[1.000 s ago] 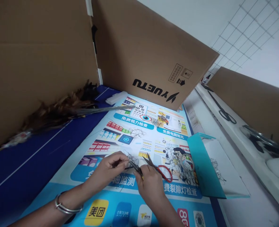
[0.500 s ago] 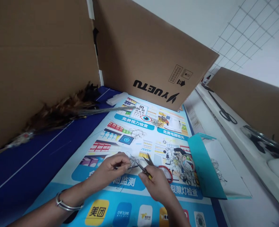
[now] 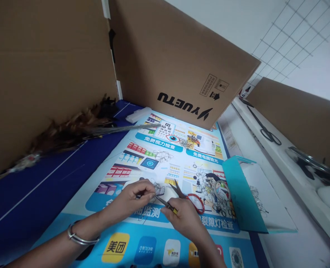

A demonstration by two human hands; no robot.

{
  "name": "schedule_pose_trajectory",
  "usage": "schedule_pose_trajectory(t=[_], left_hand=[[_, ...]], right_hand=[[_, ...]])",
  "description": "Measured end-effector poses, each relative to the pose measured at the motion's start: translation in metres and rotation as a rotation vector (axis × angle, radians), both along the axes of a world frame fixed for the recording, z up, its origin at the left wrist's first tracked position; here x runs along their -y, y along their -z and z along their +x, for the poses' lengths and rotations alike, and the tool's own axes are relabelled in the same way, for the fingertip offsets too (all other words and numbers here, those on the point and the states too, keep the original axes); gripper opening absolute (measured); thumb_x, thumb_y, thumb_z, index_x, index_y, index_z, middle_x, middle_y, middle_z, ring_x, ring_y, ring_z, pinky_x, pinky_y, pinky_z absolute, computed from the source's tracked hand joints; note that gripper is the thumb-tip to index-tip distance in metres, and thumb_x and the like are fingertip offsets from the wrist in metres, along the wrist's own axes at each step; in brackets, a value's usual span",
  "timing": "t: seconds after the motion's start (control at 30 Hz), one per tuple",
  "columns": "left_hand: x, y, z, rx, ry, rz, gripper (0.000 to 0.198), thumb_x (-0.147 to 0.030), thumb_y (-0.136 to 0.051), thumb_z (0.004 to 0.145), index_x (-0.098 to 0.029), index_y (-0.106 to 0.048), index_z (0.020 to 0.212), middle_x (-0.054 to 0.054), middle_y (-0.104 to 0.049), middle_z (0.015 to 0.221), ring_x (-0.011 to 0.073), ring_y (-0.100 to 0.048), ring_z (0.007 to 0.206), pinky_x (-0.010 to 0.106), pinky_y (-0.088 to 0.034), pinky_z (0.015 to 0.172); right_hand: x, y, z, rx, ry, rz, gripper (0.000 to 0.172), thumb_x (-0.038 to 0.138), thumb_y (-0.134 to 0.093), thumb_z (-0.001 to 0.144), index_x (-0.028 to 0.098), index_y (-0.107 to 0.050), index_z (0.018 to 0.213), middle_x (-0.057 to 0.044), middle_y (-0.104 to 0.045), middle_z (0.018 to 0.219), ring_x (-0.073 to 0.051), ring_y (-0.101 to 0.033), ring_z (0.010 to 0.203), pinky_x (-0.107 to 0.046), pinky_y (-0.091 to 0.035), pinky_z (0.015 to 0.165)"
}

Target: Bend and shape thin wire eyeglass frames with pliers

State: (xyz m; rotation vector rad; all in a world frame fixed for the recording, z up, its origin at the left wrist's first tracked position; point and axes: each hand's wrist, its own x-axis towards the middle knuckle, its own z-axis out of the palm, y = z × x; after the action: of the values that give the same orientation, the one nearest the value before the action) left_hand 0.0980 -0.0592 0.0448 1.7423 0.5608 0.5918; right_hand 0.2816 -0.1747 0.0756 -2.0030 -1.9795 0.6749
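My left hand (image 3: 131,199), with a silver bangle (image 3: 79,237) on the wrist, pinches a small bunch of thin wire rings (image 3: 157,189) just above the printed poster (image 3: 165,163). My right hand (image 3: 184,219) is closed round a slim pair of pliers (image 3: 166,204) whose tip meets those wire rings. Red-handled scissors (image 3: 191,197) lie on the poster just beyond my right hand. More loose wire rings (image 3: 209,186) and a roll of tape (image 3: 221,191) lie further right.
Cardboard sheets (image 3: 176,56) stand as walls behind and at the left. A feather duster (image 3: 70,132) lies on the blue table (image 3: 42,178). A teal paper bag (image 3: 241,193) lies at the right; scissors (image 3: 265,132) rest on the white ledge.
The pliers' tip has moved left to the wire rings in my left hand. My right hand has shifted slightly right and down. The view has barely moved.
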Motion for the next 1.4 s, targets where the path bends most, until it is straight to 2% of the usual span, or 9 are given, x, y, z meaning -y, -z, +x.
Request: schedule_pose_trajectory(t=[0.17, 0.33, 0.5, 0.6, 0.73, 0.87, 0.97, 1.2, 1.4], left_hand=[[0.001, -0.001, 0.003, -0.025, -0.032, -0.085, 0.016, -0.028, -0.051, 0.087, -0.017, -0.061, 0.083, 0.001, -0.056, 0.078, 0.0161, -0.051, 0.073, 0.026, -0.039, 0.066], [0.001, -0.002, 0.004, -0.003, -0.107, -0.191, 0.019, -0.033, -0.051, 0.088, -0.017, -0.060, 0.083, -0.001, -0.053, 0.073, 0.0139, -0.047, 0.066, 0.024, -0.037, 0.060], [0.002, 0.000, 0.003, -0.020, -0.104, -0.155, 0.022, -0.035, -0.052, 0.088, -0.017, -0.062, 0.079, -0.001, -0.050, 0.071, 0.0137, -0.046, 0.065, 0.024, -0.037, 0.060], [0.003, 0.000, 0.003, -0.025, -0.104, -0.157, 0.023, -0.035, -0.052, 0.088, -0.017, -0.062, 0.080, -0.001, -0.052, 0.072, 0.0142, -0.047, 0.066, 0.024, -0.038, 0.061], [0.003, -0.002, 0.001, 0.008, -0.101, -0.224, 0.024, -0.036, -0.050, 0.089, -0.017, -0.063, 0.083, -0.001, -0.052, 0.072, 0.0138, -0.046, 0.065, 0.023, -0.038, 0.059], [0.004, -0.001, 0.001, 0.046, 0.007, -0.322, 0.022, -0.034, -0.054, 0.086, -0.018, -0.065, 0.095, 0.001, -0.057, 0.083, 0.0133, -0.049, 0.065, 0.023, -0.040, 0.059], [0.006, 0.001, 0.001, 0.059, 0.059, -0.382, 0.020, -0.034, -0.056, 0.085, -0.017, -0.065, 0.092, 0.000, -0.057, 0.078, 0.0118, -0.048, 0.061, 0.023, -0.039, 0.057], [0.007, -0.001, 0.002, 0.065, 0.036, -0.356, 0.020, -0.033, -0.054, 0.087, -0.016, -0.060, 0.080, -0.003, -0.048, 0.068, 0.0108, -0.045, 0.059, 0.022, -0.035, 0.056], [0.002, -0.003, 0.001, 0.024, -0.043, -0.213, 0.023, -0.032, -0.051, 0.088, -0.016, -0.057, 0.074, -0.003, -0.046, 0.067, 0.0122, -0.043, 0.063, 0.023, -0.034, 0.059]], right_hand=[[0.001, 0.001, -0.003, 0.106, -0.004, 0.040, 0.030, 0.040, -0.049, 0.091, 0.019, -0.052, 0.071, 0.001, -0.061, 0.068, -0.012, -0.056, 0.062, -0.022, -0.022, 0.050], [0.002, 0.007, -0.004, 0.297, 0.070, 0.121, 0.018, 0.034, -0.053, 0.090, 0.019, -0.057, 0.080, -0.003, -0.065, 0.078, -0.017, -0.059, 0.070, -0.023, -0.026, 0.053], [0.002, 0.012, -0.007, 0.410, 0.062, 0.174, 0.010, 0.028, -0.062, 0.083, 0.019, -0.058, 0.082, -0.004, -0.065, 0.080, -0.021, -0.059, 0.075, -0.025, -0.032, 0.058], [0.002, 0.010, -0.008, 0.370, 0.054, 0.148, 0.012, 0.030, -0.061, 0.085, 0.019, -0.058, 0.082, -0.004, -0.065, 0.080, -0.021, -0.060, 0.075, -0.025, -0.032, 0.057], [0.001, 0.005, -0.007, 0.167, 0.035, 0.083, 0.025, 0.038, -0.050, 0.091, 0.019, -0.057, 0.077, -0.002, -0.064, 0.074, -0.016, -0.059, 0.066, -0.023, -0.029, 0.052], [0.000, 0.006, -0.005, -0.065, 0.024, 0.000, 0.036, 0.043, -0.045, 0.092, 0.017, -0.055, 0.070, 0.001, -0.057, 0.061, -0.013, -0.056, 0.057, -0.021, -0.025, 0.048], [0.000, 0.010, -0.005, -0.163, 0.027, -0.018, 0.038, 0.046, -0.044, 0.092, 0.017, -0.055, 0.070, 0.002, -0.053, 0.058, -0.012, -0.054, 0.056, -0.020, -0.024, 0.047], [-0.001, 0.011, -0.005, -0.103, 0.046, -0.010, 0.037, 0.044, -0.047, 0.091, 0.017, -0.049, 0.066, 0.003, -0.050, 0.058, -0.010, -0.051, 0.055, -0.020, -0.023, 0.049], [0.001, 0.006, -0.005, 0.072, 0.065, 0.072, 0.025, 0.038, -0.046, 0.092, 0.018, -0.054, 0.080, -0.003, -0.061, 0.079, -0.015, -0.057, 0.071, -0.021, -0.030, 0.056]])
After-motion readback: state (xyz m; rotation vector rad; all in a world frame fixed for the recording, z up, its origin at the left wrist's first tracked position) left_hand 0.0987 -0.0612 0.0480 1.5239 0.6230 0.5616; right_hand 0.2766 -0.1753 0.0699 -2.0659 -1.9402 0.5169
